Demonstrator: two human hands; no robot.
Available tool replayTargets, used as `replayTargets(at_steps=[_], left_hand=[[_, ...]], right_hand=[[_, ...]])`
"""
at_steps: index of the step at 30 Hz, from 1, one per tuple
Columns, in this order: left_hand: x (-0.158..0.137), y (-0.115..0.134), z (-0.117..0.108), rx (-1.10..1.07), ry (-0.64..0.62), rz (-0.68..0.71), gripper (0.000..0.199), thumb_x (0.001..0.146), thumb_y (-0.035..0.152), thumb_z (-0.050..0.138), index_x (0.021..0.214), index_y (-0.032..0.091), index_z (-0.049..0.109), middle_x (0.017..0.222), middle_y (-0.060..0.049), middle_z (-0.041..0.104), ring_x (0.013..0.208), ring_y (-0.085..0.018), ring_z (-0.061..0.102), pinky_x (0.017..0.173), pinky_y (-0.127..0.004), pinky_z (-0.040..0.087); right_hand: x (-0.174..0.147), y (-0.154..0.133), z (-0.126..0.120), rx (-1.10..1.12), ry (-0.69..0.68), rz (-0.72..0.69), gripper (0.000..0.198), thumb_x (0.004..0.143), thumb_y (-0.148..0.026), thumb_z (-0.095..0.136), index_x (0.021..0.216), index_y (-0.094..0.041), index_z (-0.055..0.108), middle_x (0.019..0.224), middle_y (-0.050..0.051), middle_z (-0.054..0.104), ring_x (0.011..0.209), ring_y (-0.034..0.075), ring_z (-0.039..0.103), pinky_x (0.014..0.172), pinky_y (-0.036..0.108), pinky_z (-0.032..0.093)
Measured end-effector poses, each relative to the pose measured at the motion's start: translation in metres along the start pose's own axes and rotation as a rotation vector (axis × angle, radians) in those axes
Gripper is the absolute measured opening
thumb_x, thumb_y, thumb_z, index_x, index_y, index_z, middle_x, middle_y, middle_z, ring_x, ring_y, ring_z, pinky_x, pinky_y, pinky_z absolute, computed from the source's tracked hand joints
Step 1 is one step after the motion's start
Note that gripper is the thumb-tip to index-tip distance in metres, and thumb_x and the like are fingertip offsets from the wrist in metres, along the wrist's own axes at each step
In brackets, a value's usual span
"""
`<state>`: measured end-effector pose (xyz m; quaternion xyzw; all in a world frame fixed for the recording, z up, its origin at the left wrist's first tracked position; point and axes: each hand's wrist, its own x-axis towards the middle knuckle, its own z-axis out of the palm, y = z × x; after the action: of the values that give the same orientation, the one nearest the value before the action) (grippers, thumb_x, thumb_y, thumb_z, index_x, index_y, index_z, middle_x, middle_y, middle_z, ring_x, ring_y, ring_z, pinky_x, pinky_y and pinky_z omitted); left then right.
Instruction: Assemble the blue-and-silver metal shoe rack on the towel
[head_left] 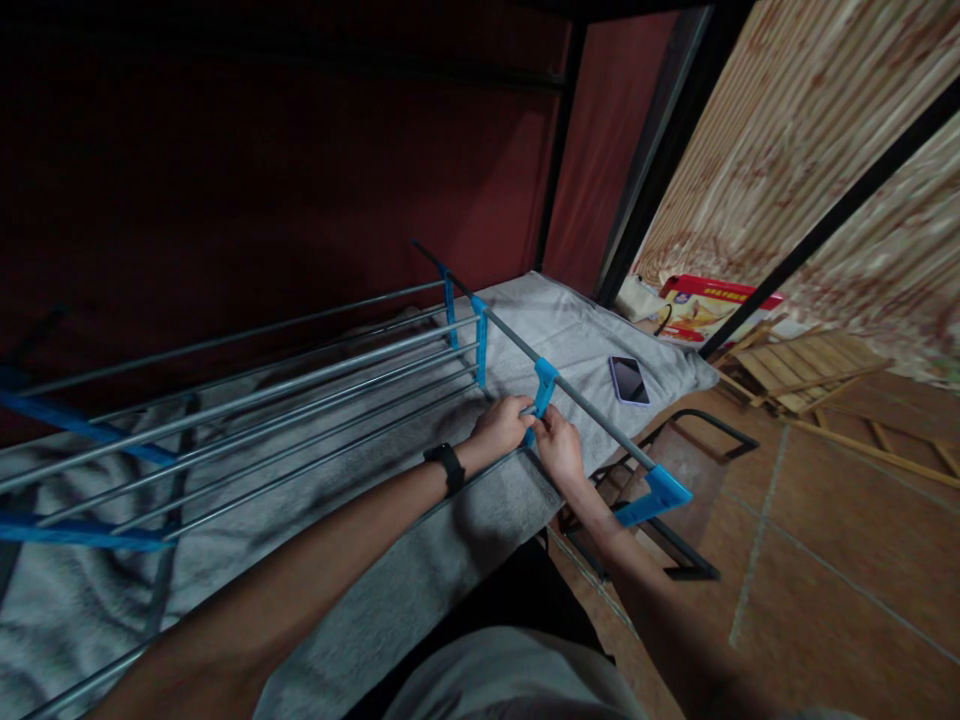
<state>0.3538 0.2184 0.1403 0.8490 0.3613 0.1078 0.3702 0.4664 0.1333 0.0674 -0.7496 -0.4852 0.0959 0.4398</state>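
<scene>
Head view: your left hand (504, 424) has its fingers drawn in narrow around a thin metal rod (529, 410), whose short end shows beside a blue plastic bracket (546, 376). Your right hand (559, 446) sits close beside it, thumb and fingers pinched on that bracket's lower part; your fingers hide the exact contact. The bracket hangs from a grey tube (604, 420) that passes just beyond your hands and ends in a blue corner piece (664, 497) above your right forearm. Left of your hands stretches the metal-and-blue clothes drying rack (300, 383), its rods running into another upright blue bracket (481, 350). You wear a black watch (448, 468) on your left wrist. Beneath the rack lies a grey plush blanket (517, 500), with a smartphone (628, 381) resting on it, beyond your right hand. Farther right stands a red-and-yellow box (705, 312), and a black-framed chair (705, 418) is near your right forearm.
</scene>
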Motion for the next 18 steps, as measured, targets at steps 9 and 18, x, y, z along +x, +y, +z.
replayTargets(at_steps=[9, 18], left_hand=[[-0.0061, 0.0097, 0.0008, 0.040, -0.029, -0.043, 0.028, 0.090, 0.025, 0.056, 0.114, 0.023, 0.070, 0.116, -0.007, 0.072, 0.106, -0.023, 0.065, 0.090, -0.030, 0.050], [-0.0039, 0.0080, -0.0049, 0.025, -0.048, -0.011, 0.033, 0.091, 0.024, 0.055, 0.121, 0.022, 0.068, 0.118, -0.007, 0.071, 0.110, -0.022, 0.063, 0.095, -0.031, 0.048]], right_hand=[[0.0021, -0.0009, -0.0003, 0.046, -0.009, 0.006, 0.025, 0.091, -0.022, 0.045, 0.107, -0.020, 0.065, 0.099, 0.007, 0.073, 0.090, 0.022, 0.067, 0.078, 0.029, 0.047], [0.0022, -0.0054, -0.0002, -0.007, -0.012, 0.066, 0.023, 0.093, -0.025, 0.047, 0.107, -0.019, 0.065, 0.095, 0.008, 0.074, 0.086, 0.022, 0.067, 0.072, 0.027, 0.043]])
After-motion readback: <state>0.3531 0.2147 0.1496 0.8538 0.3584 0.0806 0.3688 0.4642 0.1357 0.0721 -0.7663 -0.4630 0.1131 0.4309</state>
